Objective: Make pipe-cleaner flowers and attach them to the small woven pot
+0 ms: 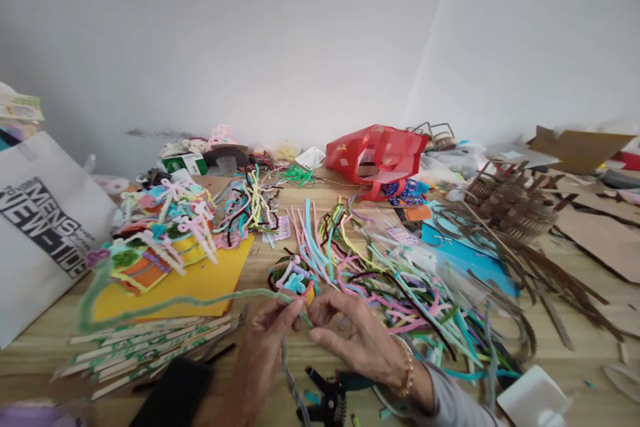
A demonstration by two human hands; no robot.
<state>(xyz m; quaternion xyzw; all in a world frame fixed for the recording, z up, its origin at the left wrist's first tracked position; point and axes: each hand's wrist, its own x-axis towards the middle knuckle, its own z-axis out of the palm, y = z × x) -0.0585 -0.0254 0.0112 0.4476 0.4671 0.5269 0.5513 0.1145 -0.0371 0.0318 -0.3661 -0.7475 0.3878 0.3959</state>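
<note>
Hands, two: the left hand (275, 320) pinched one green fuzzy stem (200, 299), which trailed toward nine o'clock; the right hand (350, 340) had thumb and fingers narrowly parted at the stem's end, its grip impossible to tell. Bracelet (408, 367), one, circled the right wrist. Phone (173, 390), one, black, lay at eight o'clock. White bag (50, 280), one, between nine and ten, read "MENS" and "NEW-". Red bag (345, 160), one, lay at one o'clock, its lettering illegible. Table (265, 363): wood-grained. Wall (250, 33): pale, at twelve.
</note>
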